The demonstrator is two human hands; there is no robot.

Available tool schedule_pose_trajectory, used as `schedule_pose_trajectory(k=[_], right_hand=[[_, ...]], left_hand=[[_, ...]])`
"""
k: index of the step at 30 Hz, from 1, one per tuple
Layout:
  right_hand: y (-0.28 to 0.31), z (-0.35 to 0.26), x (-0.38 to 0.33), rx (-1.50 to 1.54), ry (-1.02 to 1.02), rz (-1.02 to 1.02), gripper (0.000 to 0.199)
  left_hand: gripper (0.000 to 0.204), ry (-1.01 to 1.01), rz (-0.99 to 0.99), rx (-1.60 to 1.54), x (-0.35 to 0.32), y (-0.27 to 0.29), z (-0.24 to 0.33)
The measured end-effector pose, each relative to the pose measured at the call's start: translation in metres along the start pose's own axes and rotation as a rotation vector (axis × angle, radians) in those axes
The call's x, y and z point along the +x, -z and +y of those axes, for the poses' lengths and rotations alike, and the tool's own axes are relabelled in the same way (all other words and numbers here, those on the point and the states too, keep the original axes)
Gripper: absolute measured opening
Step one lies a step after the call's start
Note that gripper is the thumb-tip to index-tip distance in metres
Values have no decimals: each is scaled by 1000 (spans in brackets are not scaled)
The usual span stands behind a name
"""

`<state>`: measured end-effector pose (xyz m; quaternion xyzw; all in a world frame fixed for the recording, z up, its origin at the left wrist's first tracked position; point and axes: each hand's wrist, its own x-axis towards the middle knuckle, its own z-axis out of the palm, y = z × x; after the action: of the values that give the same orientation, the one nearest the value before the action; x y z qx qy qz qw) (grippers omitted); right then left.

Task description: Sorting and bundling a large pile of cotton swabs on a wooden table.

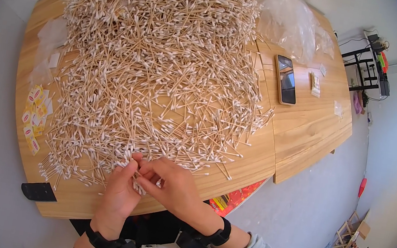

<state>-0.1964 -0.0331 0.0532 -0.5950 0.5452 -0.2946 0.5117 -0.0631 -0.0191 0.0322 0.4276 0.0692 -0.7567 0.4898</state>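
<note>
Head view shows me the table (312, 126), its heap of loose cotton swabs (157, 55) spreading just beyond both hands, sticks pointing every way; a clear plastic bag (294, 27) lies far right, contents unclear. Left hand (123, 187) fingers close on a few swabs (137, 173); right hand (170, 184) fingers curl against them, grip I cannot tell.

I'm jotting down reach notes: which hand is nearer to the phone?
Right. The phone lies ahead and to the right of both hands; the right hand is on its side, the left hand farther left.
</note>
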Motion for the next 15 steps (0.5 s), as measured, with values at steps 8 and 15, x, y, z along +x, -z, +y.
schedule_pose_trajectory(k=[8,15], right_hand=[[6,15,-1,131,208,-78,18],[34,57,4,402,-276,155,17]], left_hand=[[16,2,-52,33,6,20,5],[12,49,-245,-130,5,20,15]])
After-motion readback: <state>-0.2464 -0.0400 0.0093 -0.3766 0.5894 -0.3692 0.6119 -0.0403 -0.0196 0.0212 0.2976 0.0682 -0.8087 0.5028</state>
